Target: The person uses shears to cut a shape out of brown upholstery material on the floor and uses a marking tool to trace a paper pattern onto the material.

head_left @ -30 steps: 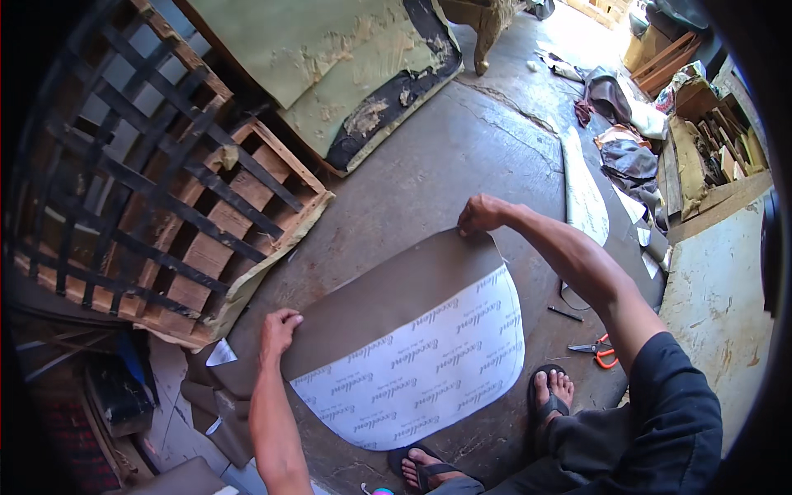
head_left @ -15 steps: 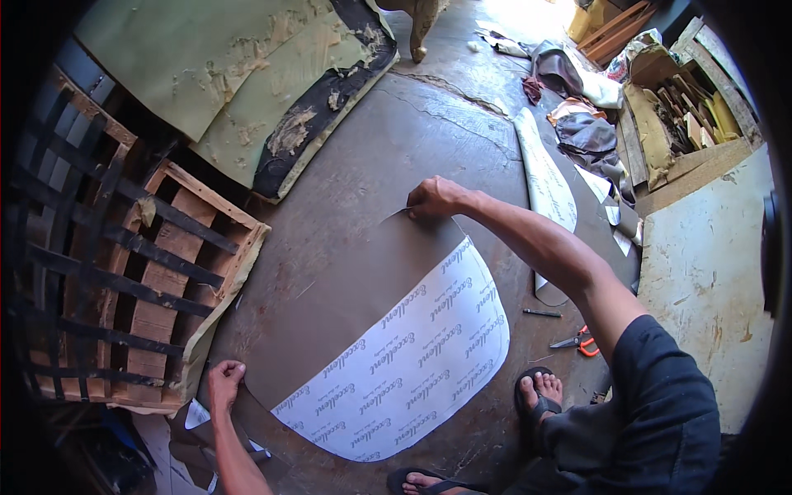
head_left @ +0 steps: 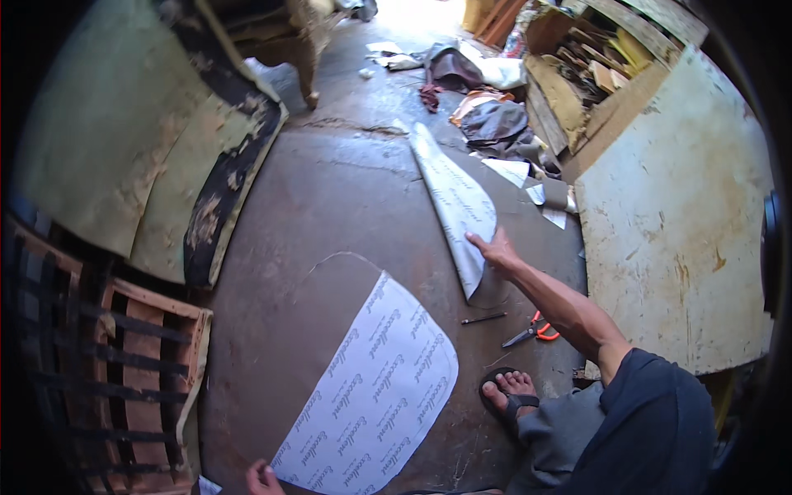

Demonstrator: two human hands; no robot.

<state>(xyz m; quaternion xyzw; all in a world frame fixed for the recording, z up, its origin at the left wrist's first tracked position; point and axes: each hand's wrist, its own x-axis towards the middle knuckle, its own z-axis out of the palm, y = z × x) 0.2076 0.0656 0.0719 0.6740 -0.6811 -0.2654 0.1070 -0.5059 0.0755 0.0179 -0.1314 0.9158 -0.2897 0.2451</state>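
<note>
A large sheet of brown material with a printed white backing (head_left: 371,388) lies folded on the floor, its lower edge rounded. My left hand (head_left: 262,479) is at the bottom of the view beside the sheet's near left corner, fingers curled; whatever they hold is hidden. My right hand (head_left: 497,252) reaches out to a second, narrower folded piece of white-backed material (head_left: 454,198) and grips its right edge, thumb on top. Just nearer than that piece lie a dark pen (head_left: 483,318) and scissors with orange handles (head_left: 532,330), both untouched.
At left stand a wooden frame with black webbing (head_left: 140,330) and a worn greenish padded panel (head_left: 165,157). Fabric scraps (head_left: 495,124) lie far right, near a box of wood offcuts (head_left: 594,62). A pale board (head_left: 668,231) is at right; my sandalled foot (head_left: 511,394) is near the scissors.
My right hand has left the large sheet's far edge and moved right onto the narrower piece. My left hand sits lower in view, and the whole view has shifted.
</note>
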